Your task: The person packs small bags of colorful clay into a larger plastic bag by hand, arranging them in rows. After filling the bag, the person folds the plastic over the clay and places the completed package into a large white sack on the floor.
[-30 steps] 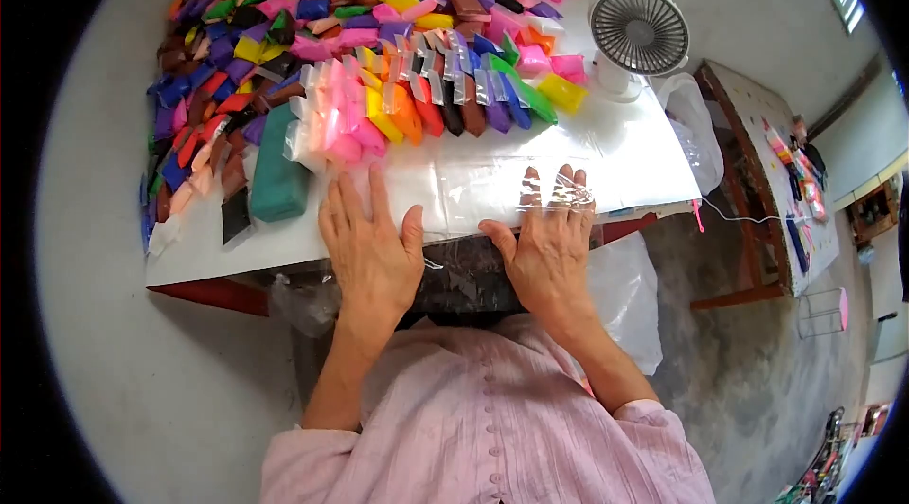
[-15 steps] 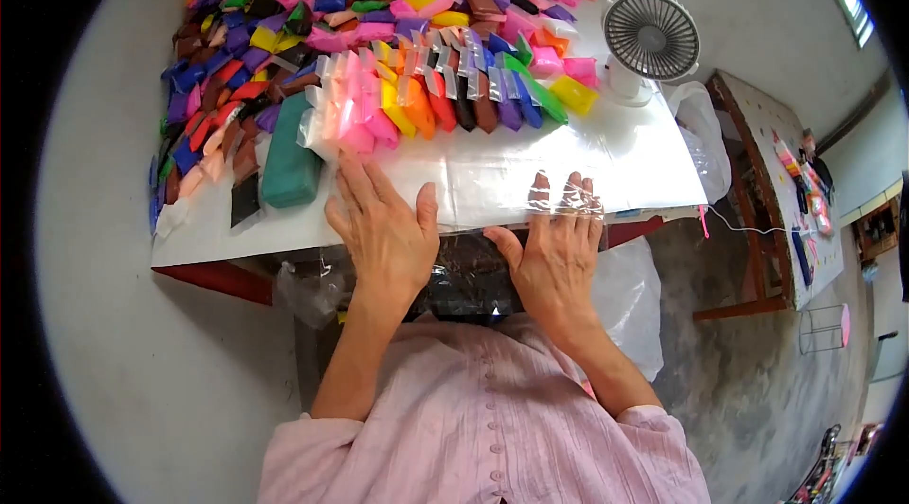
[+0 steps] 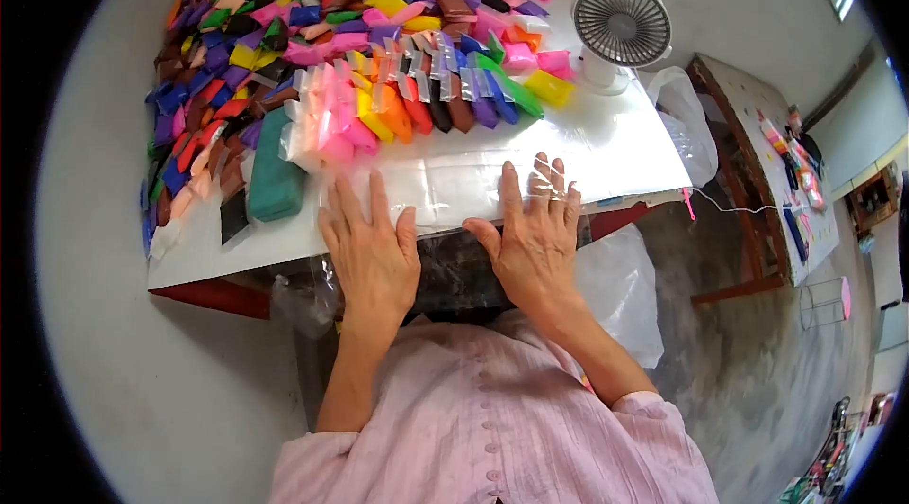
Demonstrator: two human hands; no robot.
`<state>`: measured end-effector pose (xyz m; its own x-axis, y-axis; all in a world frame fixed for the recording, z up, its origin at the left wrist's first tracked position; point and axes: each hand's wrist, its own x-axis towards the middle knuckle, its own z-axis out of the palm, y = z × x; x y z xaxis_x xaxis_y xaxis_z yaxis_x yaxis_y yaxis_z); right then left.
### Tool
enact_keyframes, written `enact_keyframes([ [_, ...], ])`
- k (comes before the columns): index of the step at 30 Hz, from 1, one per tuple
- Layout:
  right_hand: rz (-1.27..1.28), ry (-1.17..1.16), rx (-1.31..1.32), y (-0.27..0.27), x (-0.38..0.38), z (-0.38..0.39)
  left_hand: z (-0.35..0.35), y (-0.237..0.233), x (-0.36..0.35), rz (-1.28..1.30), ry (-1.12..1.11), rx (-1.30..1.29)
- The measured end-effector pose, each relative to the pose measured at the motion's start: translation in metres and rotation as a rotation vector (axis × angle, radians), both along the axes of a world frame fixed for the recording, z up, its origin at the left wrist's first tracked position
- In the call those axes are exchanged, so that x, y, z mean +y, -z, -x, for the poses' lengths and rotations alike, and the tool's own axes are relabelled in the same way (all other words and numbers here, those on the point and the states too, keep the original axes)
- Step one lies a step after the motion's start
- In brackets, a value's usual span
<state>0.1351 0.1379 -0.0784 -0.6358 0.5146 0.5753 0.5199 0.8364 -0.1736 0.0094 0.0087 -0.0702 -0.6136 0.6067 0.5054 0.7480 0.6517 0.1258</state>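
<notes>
A clear plastic bag [image 3: 445, 184] lies flat along the front edge of the white table. My left hand [image 3: 371, 248] rests on its left part, palm down with the fingers stretched out. On the right part, my right hand [image 3: 535, 243] lies palm down with the fingers spread, and some shiny film shows over its fingertips. Just beyond the hands stands a row of small clear packets with coloured contents [image 3: 412, 111], running from white and pink to green. To the left of that row is a teal block [image 3: 276, 168].
A large heap of coloured packets [image 3: 312, 16] covers the back and left of the table [image 3: 625, 149]. A small fan [image 3: 620, 26] stands at the back right. White plastic bags [image 3: 620, 291] hang below the edge. A side table [image 3: 757, 163] is at the far right.
Both hands have stayed flat and shifted slightly. The right fingers now reach further onto the table over the clear bag, which lies flatter. The whole view has shifted a little.
</notes>
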Motion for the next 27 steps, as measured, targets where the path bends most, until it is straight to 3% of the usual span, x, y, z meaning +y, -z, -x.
enact_keyframes([
  [5,0.053,-0.031,-0.011,-0.004,-0.001,0.0,-0.01,-0.001,0.007,-0.054,0.241,-0.017],
  [8,-0.03,0.02,0.054,0.001,0.016,-0.001,-0.002,0.004,0.002,-0.02,0.149,0.013],
  [13,0.0,-0.089,0.097,-0.004,0.015,-0.003,0.005,0.002,-0.003,0.008,0.123,0.036],
  [27,-0.096,-0.071,0.055,0.001,0.007,0.011,-0.025,-0.006,0.031,-0.027,0.439,-0.036],
])
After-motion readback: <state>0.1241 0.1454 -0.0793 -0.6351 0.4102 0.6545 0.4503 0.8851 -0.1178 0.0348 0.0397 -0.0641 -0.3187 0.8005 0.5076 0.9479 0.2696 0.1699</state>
